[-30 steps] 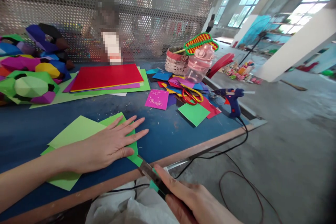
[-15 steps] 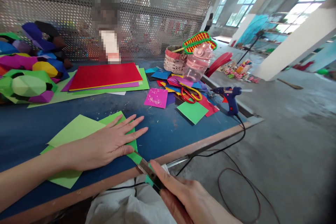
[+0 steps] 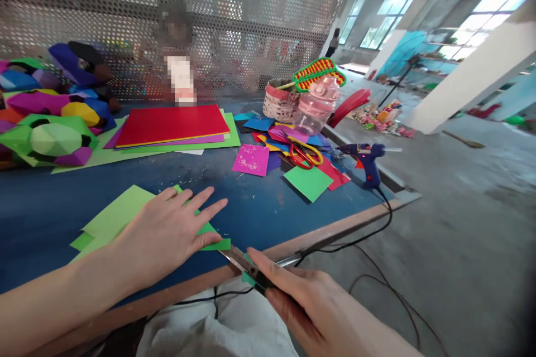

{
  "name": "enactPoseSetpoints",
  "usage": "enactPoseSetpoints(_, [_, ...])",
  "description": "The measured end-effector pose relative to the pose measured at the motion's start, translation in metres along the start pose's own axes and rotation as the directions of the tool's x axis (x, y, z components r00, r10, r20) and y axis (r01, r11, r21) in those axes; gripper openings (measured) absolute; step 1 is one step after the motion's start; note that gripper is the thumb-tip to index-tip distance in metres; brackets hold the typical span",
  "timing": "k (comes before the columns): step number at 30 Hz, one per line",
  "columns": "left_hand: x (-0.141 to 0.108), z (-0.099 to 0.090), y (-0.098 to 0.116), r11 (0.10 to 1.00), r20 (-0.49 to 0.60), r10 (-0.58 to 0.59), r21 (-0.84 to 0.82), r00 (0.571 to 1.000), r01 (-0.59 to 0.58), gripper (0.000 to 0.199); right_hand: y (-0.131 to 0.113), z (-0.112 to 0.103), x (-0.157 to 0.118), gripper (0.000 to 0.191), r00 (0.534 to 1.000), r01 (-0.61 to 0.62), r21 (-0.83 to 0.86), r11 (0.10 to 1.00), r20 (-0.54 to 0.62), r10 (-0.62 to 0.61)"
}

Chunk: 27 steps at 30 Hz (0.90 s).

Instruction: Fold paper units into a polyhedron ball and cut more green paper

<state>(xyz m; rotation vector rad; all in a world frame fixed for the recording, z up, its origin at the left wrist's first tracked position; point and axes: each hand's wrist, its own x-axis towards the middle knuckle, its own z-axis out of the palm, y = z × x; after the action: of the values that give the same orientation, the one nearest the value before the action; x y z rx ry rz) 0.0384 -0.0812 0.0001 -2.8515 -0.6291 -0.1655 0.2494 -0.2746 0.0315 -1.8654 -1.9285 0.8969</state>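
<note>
My left hand [image 3: 171,223] lies with fingers spread over green paper [image 3: 205,228] near the table's front edge, covering much of it. A narrow green end of that paper shows beside my left thumb. Light green sheets [image 3: 121,209] lie under and left of the hand. My right hand [image 3: 301,295] is wrapped round dark-handled scissors [image 3: 247,265], whose blades point up and left toward the narrow green end. A bit of green shows at the scissors' pivot.
Behind lie stacked sheets topped by red [image 3: 171,124], and faceted paper shapes [image 3: 54,139]. Loose squares, red-and-yellow-handled scissors [image 3: 304,157], a pink bottle [image 3: 316,109] and a basket [image 3: 280,105] stand right of them. A corded blue glue gun [image 3: 369,164] is at the right corner.
My left hand has shifted slightly left and its fingers are more bent. The narrow green end now points right, apart from the scissors' pivot. My right hand and scissors have moved slightly right.
</note>
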Motion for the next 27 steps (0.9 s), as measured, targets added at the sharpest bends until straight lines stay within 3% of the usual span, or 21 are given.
enactPoseSetpoints(3, [-0.001,0.004,-0.009,0.997,0.007,0.031,-0.069,0.999,-0.030,0.058,-0.005,-0.008,0.005,0.054,1.000,-0.003,-0.005,1.000,0.018,0.003])
enactPoseSetpoints(8, [0.003,0.014,-0.031,0.940,0.125,0.212,-0.297,0.969,-0.167,0.057,-0.011,-0.017,0.015,0.056,1.000,0.014,-0.007,1.000,0.023,-0.014])
enactPoseSetpoints(20, [0.003,0.013,-0.033,0.913,0.235,0.192,-0.399,0.953,-0.086,0.057,0.006,0.011,0.007,0.060,0.998,0.015,0.015,1.000,0.066,-0.016])
enactPoseSetpoints(27, [0.004,0.009,-0.030,0.911,0.276,0.178,-0.409,0.945,-0.052,0.056,0.006,0.018,0.009,0.060,0.998,0.052,0.050,0.997,0.019,-0.053])
